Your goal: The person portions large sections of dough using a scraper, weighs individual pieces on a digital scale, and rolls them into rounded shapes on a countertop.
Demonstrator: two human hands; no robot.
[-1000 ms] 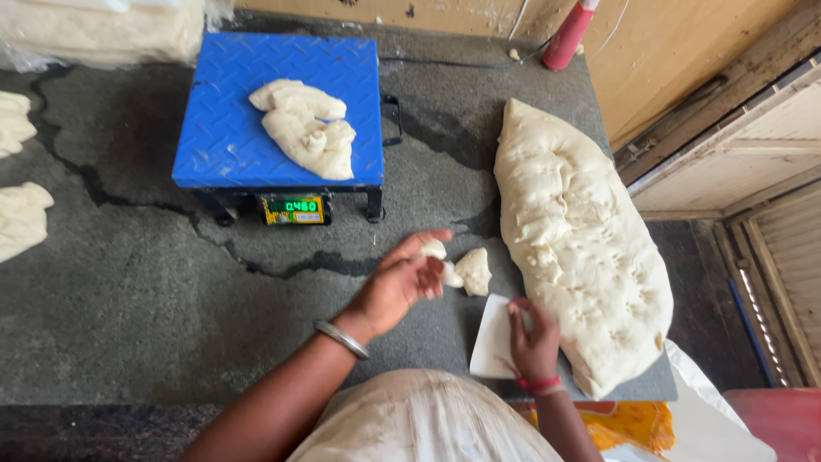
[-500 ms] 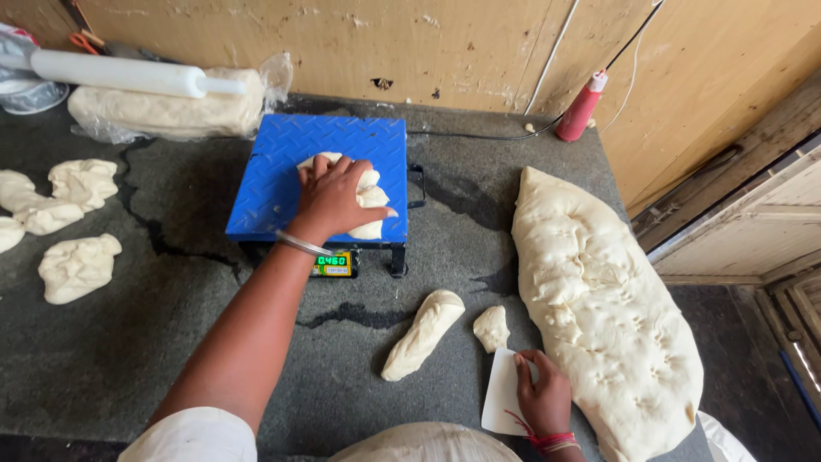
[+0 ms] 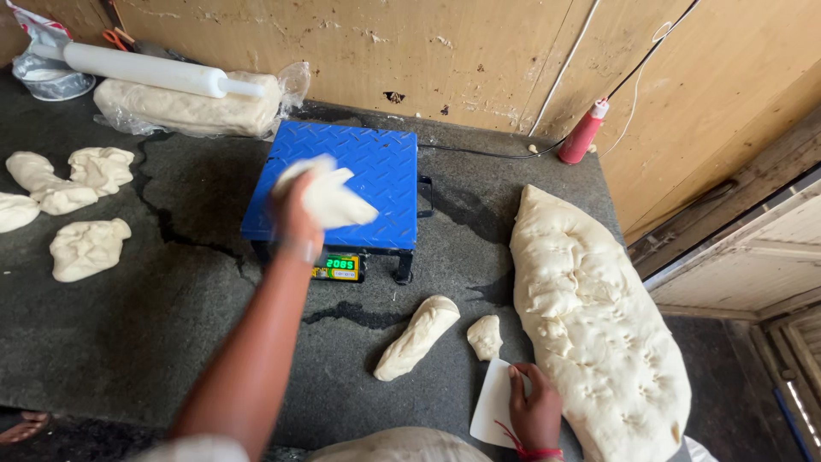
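**Dough lifted above a blue weighing scale**

The person's left hand [image 3: 295,214] was raised over the blue scale [image 3: 376,171], fingers closed around a lump of dough [image 3: 329,197], blurred with motion. The lump sat in the hand, above the platform; whether it touched the scale could not be told. The right hand [image 3: 534,415] rested on the dark counter [image 3: 171,308], fingers curled lightly on a white scraper [image 3: 494,402], just beside a large slab of dough [image 3: 590,316]. Two cut pieces, one long [image 3: 417,336] and one small [image 3: 486,335], lay between scale and scraper. Portioned dough lumps [image 3: 85,248] sat far left, near a white rolling pin [image 3: 145,70].
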